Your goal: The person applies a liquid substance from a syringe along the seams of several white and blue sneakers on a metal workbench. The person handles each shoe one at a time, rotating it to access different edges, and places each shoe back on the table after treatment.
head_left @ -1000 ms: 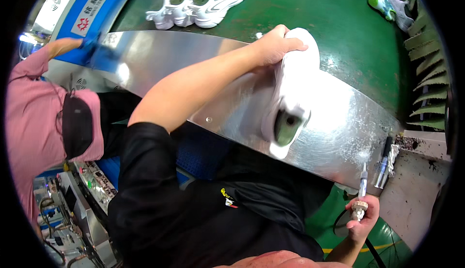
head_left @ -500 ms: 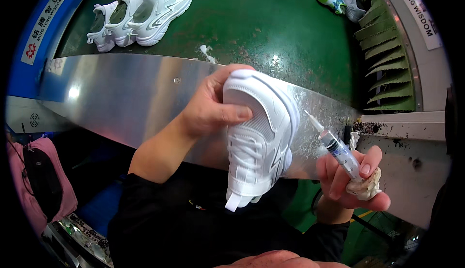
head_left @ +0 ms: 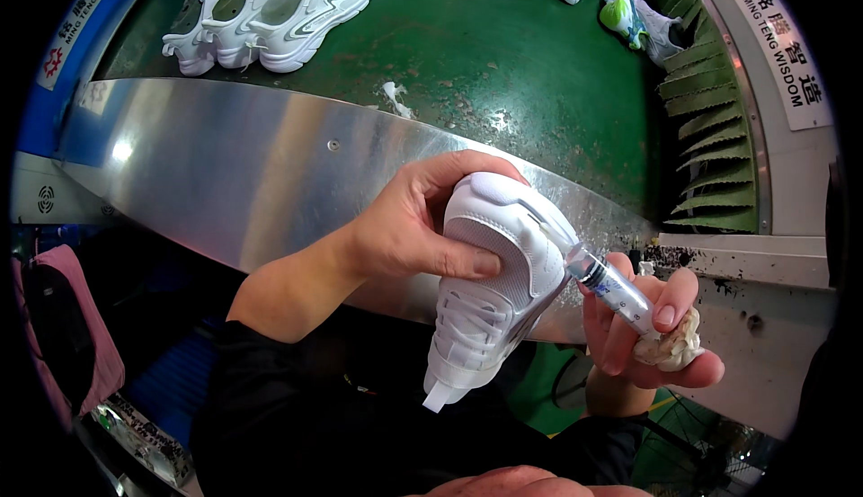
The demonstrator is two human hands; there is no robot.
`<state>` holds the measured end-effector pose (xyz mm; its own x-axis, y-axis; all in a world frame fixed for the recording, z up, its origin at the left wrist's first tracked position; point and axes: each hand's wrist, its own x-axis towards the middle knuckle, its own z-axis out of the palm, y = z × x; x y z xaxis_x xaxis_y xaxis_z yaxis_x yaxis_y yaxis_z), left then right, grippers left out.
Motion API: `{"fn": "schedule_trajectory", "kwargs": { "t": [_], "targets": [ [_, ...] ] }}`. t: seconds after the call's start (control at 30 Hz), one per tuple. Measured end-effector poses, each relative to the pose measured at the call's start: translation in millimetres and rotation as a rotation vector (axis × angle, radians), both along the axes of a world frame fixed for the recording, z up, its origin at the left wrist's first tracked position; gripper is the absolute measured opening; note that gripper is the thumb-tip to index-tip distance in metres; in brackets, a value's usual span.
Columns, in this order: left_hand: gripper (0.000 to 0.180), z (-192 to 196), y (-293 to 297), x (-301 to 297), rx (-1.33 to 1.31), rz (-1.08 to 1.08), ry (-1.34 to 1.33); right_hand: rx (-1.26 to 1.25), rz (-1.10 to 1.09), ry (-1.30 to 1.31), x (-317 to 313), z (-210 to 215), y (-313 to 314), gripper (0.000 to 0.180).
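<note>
A white sneaker (head_left: 485, 290) is gripped at its toe by my left hand (head_left: 422, 227), the thumb pressed on the mesh upper and the fingers hidden behind the sole. Its toe points away from me and its heel tab toward me. In my right hand (head_left: 643, 317) is a clear syringe (head_left: 620, 295) with a dark plunger seal. The syringe's tip meets the edge between sole and upper on the shoe's right side; whether it touches I cannot tell. A crumpled whitish wad (head_left: 670, 342) sits in the same hand, around the syringe's rear end.
Beyond a metal ledge (head_left: 216, 164) lies a green belt (head_left: 431, 39) bearing several white sneakers (head_left: 310, 16) at far left. More shoes, one with green patches (head_left: 620, 13), stand at far right beside green flaps (head_left: 719, 137). A white scrap (head_left: 395, 99) lies near the ledge.
The sneaker has moved slightly right and toward me, tilting at the toe. The syringe's tip, apart from the shoe before, is now at its sole edge.
</note>
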<state>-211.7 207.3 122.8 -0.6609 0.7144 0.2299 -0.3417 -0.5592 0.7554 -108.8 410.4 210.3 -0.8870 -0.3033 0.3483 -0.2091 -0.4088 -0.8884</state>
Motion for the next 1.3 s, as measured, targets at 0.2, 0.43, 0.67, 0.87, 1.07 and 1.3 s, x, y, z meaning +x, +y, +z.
{"fn": "schedule_trajectory", "kwargs": {
  "t": [0.2, 0.43, 0.67, 0.87, 1.07, 1.3],
  "targets": [
    [0.068, 1, -1, 2, -0.009, 0.013, 0.019, 0.067, -0.042, 0.004, 1, -1, -2, 0.051],
    [0.068, 3, -2, 2, -0.036, 0.034, 0.013, 0.088, -0.079, -0.048, 3, 4, -4, 0.05],
    [0.068, -1, -2, 0, -0.046, 0.05, 0.021, 0.109, -0.055, -0.018, 5, -3, 5, 0.049],
    [0.069, -1, -1, -1, -0.086, 0.071, -0.091, 0.099, -0.069, -0.028, 12, -9, 15, 0.049],
    [0.069, -7, 0, -5, -0.032, 0.078, -0.128, 0.068, -0.065, -0.079, 19, -18, 25, 0.049],
    [0.068, -14, -2, -8, 0.0, 0.078, -0.222, 0.013, -0.087, -0.098, 26, -34, 29, 0.05]
  ]
}}
